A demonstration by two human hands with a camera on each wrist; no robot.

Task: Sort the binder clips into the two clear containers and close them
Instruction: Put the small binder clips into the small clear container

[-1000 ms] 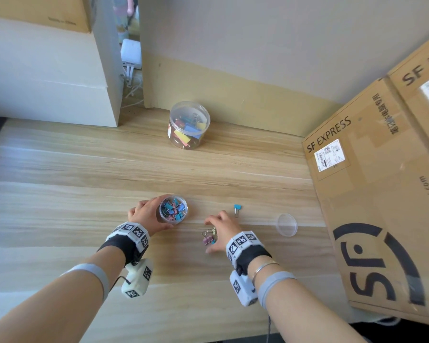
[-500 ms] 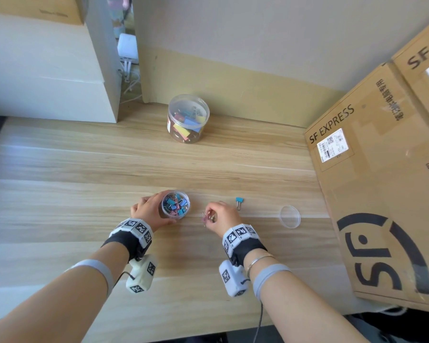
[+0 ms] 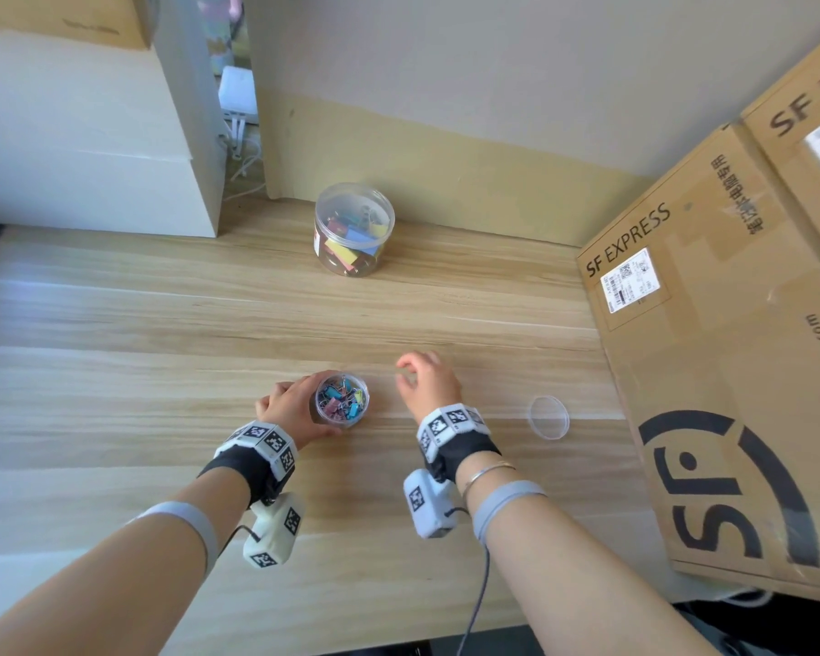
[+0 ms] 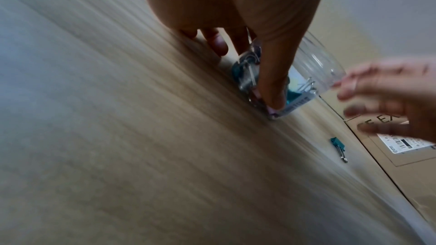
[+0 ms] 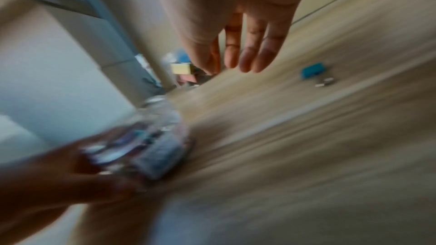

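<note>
A small clear container (image 3: 342,400) holding several small coloured binder clips stands open on the wooden table (image 3: 162,371). My left hand (image 3: 287,409) grips it from the left, the thumb down its near wall (image 4: 273,81). My right hand (image 3: 424,378) hovers just right of it, fingers (image 5: 250,53) straight and holding nothing. One blue binder clip (image 5: 312,71) lies on the table beyond that hand; it also shows in the left wrist view (image 4: 337,143) but is hidden by the hand in the head view. A larger clear container (image 3: 353,229) with bigger clips stands at the back, its lid on.
The small round clear lid (image 3: 548,417) lies on the table right of my right hand. Large cardboard boxes (image 3: 730,371) line the right side. A white box (image 3: 91,134) sits at the back left, with a wall behind.
My right hand carried a bunch of small clips from the table to the small container, let them go, and has moved to the right, empty. The left hand kept its hold.
</note>
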